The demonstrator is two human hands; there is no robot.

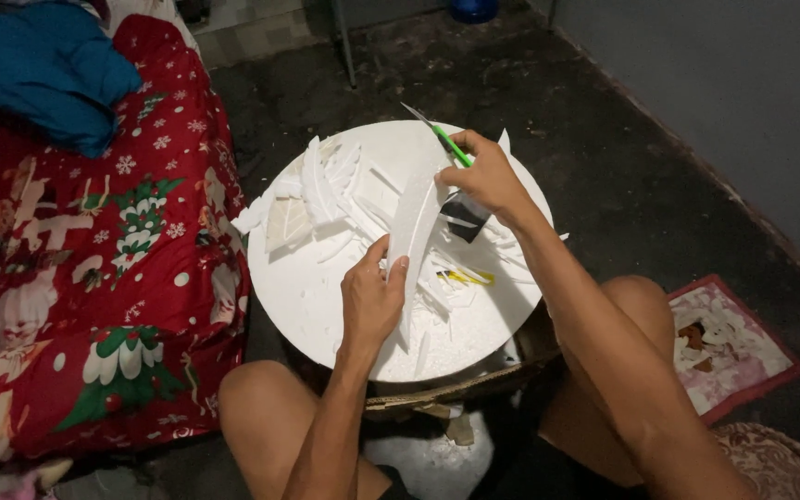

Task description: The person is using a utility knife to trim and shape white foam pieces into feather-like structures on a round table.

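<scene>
Head view: my left hand (369,301) pinches near end of white foam strip (412,218); looks light, brittle, bendy. Right hand (485,176) closed on green-handled cutter (439,134), blade probably at strip's far end.

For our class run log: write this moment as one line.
left hand: holds white foam strip | right hand: green-handled cutter | round white board

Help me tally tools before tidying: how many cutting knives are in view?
1. The green-handled knife is in the right hand, over the round white board, beside the foam strip that the left hand holds. Scraps could hide others.
</scene>
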